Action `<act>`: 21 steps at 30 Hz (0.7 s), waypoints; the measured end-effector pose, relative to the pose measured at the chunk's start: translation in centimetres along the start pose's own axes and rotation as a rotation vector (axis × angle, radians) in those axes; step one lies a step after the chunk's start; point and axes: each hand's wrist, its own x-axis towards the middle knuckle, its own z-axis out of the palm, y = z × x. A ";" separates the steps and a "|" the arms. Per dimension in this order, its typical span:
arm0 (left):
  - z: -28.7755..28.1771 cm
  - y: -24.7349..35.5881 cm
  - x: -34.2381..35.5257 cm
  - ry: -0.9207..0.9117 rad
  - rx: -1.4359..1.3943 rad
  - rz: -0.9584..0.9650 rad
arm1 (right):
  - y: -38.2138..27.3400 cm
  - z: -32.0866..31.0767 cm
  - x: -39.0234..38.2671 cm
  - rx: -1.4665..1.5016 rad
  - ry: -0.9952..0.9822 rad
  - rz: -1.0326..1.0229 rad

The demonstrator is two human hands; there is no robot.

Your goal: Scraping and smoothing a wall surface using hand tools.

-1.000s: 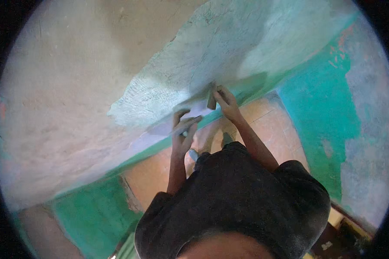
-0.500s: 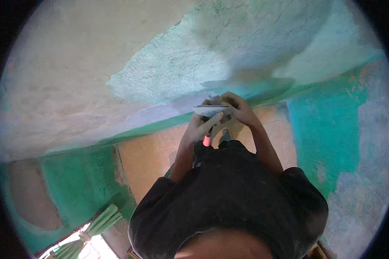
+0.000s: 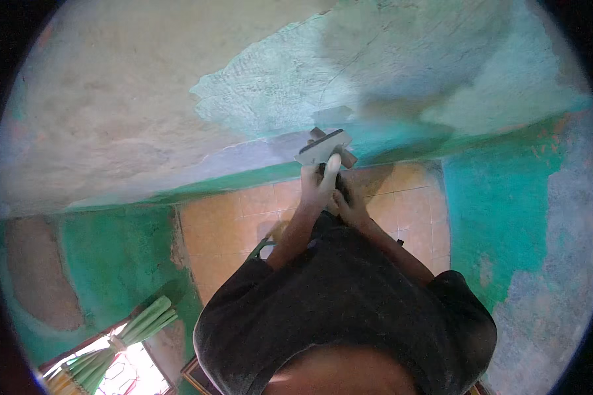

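A patchy wall (image 3: 125,92) meets an orange tiled floor (image 3: 211,230). Over the floor's wall-side edge, the left grip (image 3: 317,189) clasps a pale-bladed scraper (image 3: 324,147); the right grip (image 3: 352,209), just beside, clasps a narrower brown-bladed scraper (image 3: 350,160) crossing behind.

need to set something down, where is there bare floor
Left tiles, between left wall and left forearm, except a green item by that arm; right tiles, between right forearm and right wall. Crowded: the middle, with left hand, right hand and pale blade.
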 end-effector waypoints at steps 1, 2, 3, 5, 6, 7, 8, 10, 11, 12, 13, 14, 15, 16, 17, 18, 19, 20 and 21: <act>-0.5 -0.8 0.0 0.011 -0.055 0.177 | -0.7 -0.9 0.0 -0.200 0.033 -0.037; -0.9 -1.0 0.6 0.015 -0.053 0.180 | -1.2 -1.7 0.1 -0.397 0.066 -0.078; -1.2 -1.2 1.5 0.206 -0.174 0.255 | 0.7 -2.2 0.3 -0.283 0.123 -0.184; -3.2 -3.2 0.9 0.522 -0.180 0.138 | -2.4 -2.2 0.5 -0.267 0.181 -0.220; -3.8 -3.0 1.1 0.531 -0.180 0.137 | -3.7 -2.4 0.4 -0.252 0.251 -0.260; -4.2 -2.9 2.0 0.524 0.014 0.123 | -3.4 -3.2 0.3 -0.254 0.246 -0.262; -4.8 -3.0 2.7 0.517 0.212 0.105 | -2.7 -3.9 0.2 -0.178 0.326 -0.198; -5.7 -3.4 3.3 0.495 0.122 0.132 | -2.3 -5.4 -0.2 -0.100 0.397 -0.128; -5.8 -2.8 3.3 0.586 0.090 0.105 | -2.5 -6.1 -0.2 -0.090 0.464 -0.144; -5.8 -2.4 3.4 0.678 0.057 0.079 | -2.7 -6.6 -0.3 -0.080 0.530 -0.159; -6.4 -2.6 3.3 0.707 0.123 0.110 | -3.6 -6.4 -0.1 -0.042 0.603 -0.161; -6.6 -2.8 3.2 0.721 0.129 0.113 | -4.2 -6.7 0.1 -0.041 0.588 -0.158; -6.7 -3.1 3.2 0.742 0.102 0.113 | -4.8 -7.6 0.3 -0.075 0.621 -0.226; -6.8 -3.6 3.8 0.755 0.071 0.123 | -4.8 -8.3 1.2 -0.105 0.661 -0.304; -6.7 -4.0 4.1 0.771 0.076 0.126 | -5.2 -9.1 1.6 -0.103 0.644 -0.302; -6.5 -4.7 4.6 0.805 0.012 0.101 | -5.7 -10.0 2.2 -0.112 0.682 -0.325; -5.9 -5.3 5.1 0.839 -0.056 0.076 | -6.2 -11.0 2.8 -0.125 0.720 -0.348; -5.0 -5.3 5.7 0.858 -0.053 0.082 | -6.8 -11.8 3.5 -0.124 0.700 -0.348; -3.9 -5.4 6.4 0.914 -0.048 0.117 | -7.5 -12.5 4.3 -0.125 0.716 -0.375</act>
